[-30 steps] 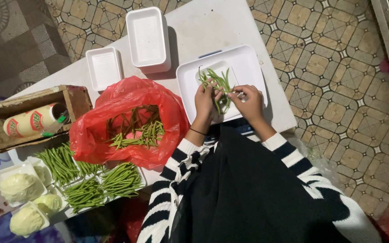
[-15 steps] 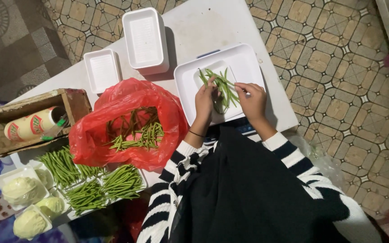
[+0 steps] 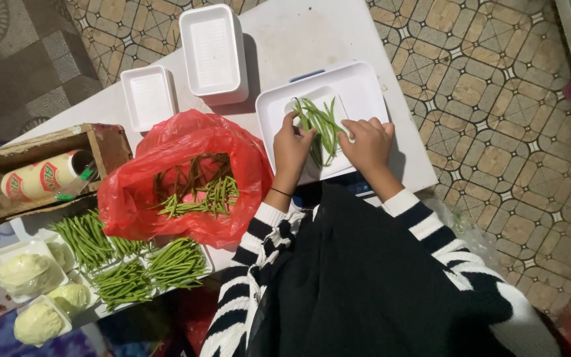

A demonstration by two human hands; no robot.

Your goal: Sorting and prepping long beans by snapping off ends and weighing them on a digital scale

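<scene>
Fingers of both hands now press down on the green beans (image 3: 322, 129): left hand (image 3: 292, 149) and right hand (image 3: 368, 140) have closed in from either side, gathering the bunch into the small white tray (image 3: 333, 165) on the bench (image 3: 285, 46).

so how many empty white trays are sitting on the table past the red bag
2: a small empty tray just beyond the red bag, and a deeper empty tray further along the table.
</scene>
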